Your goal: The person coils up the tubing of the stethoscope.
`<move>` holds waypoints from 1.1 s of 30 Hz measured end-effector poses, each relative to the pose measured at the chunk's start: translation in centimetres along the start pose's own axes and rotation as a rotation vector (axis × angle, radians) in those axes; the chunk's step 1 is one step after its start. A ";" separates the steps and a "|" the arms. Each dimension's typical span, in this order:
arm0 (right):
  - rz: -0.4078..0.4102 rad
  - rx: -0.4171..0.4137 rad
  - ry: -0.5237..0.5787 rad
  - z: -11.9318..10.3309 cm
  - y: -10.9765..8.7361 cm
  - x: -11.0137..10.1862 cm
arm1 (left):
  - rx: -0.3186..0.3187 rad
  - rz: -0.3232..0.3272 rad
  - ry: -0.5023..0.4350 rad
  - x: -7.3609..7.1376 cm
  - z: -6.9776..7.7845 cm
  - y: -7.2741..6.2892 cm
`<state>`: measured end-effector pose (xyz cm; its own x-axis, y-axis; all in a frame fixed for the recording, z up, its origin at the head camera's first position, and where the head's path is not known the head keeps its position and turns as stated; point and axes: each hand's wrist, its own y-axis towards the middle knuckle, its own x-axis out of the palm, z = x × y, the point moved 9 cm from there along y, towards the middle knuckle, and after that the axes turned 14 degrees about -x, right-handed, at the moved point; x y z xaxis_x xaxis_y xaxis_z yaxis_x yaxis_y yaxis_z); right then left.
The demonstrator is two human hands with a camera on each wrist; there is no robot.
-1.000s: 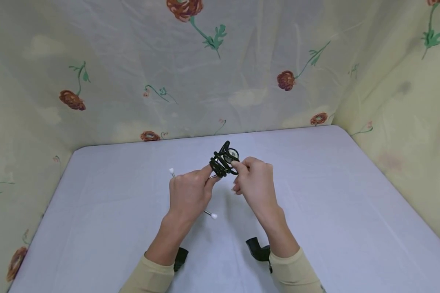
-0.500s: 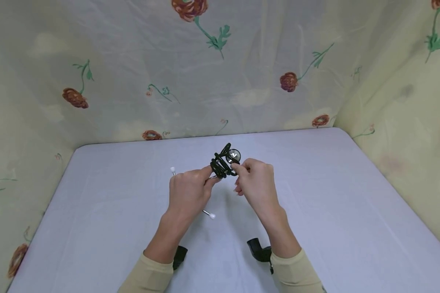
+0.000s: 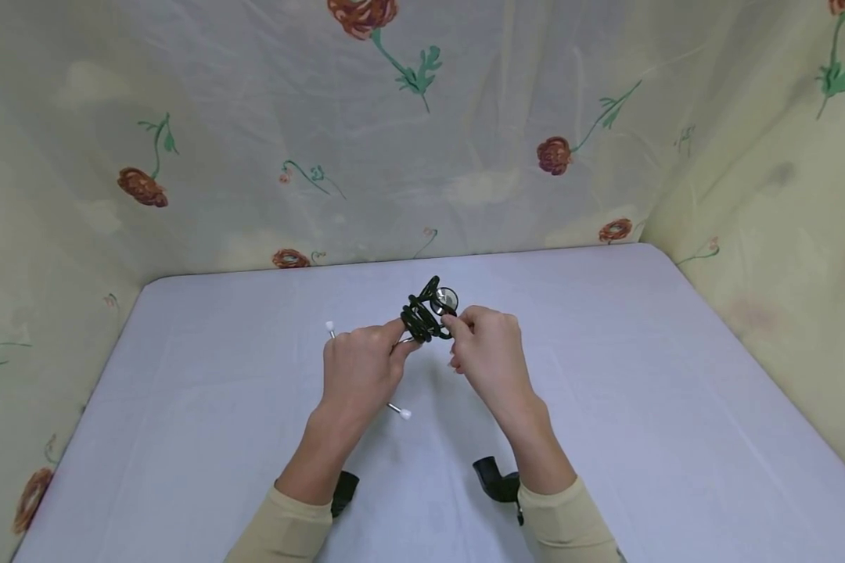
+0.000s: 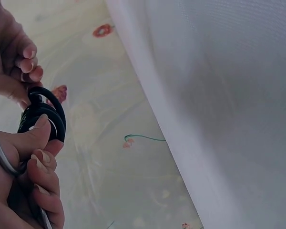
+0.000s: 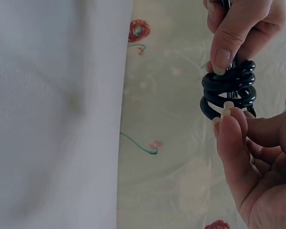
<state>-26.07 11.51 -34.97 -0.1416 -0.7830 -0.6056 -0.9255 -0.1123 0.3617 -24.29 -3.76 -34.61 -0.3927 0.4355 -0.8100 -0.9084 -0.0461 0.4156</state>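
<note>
A stethoscope (image 3: 417, 320) is held up over the table, its black tubing wound in several tight loops. My left hand (image 3: 359, 367) grips it just below the coil, around the metal ear tubes. White ear tips (image 3: 404, 414) stick out on either side of that hand. At the far end of the coil, the round silver chest piece (image 3: 445, 299) shows beside the loops. My right hand (image 3: 491, 348) pinches the tubing near the chest piece between thumb and fingers. In the right wrist view, those fingertips (image 5: 229, 121) press at the last loop of the coil (image 5: 229, 86).
A white-covered table (image 3: 183, 407) lies beneath both hands. Floral curtains (image 3: 218, 156) hang behind it and along the sides. Black curved pieces (image 3: 496, 481) show next to both wrists, by the beige sleeves (image 3: 566, 516).
The chest piece has turned, its flat face showing more half a second ago and tilting a little since. The right hand has shifted slightly left; the left hand keeps its grip.
</note>
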 end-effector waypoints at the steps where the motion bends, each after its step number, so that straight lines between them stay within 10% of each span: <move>1: -0.004 0.002 -0.001 0.0 0.0 0.0 | -0.005 0.000 0.001 0.1 0.0 0.0; 17: -0.008 0.088 0.120 1.3 0.0 0.5 | -0.023 0.049 0.058 0.1 0.3 -0.3; 33: 0.104 -0.003 0.135 0.2 0.0 0.4 | -0.059 0.078 -0.050 -0.5 -0.3 -0.1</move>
<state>-26.26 11.33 -35.38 -0.1882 -0.8656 -0.4640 -0.9071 -0.0279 0.4200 -24.03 -4.29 -34.36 -0.4564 0.4730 -0.7536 -0.8826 -0.1336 0.4507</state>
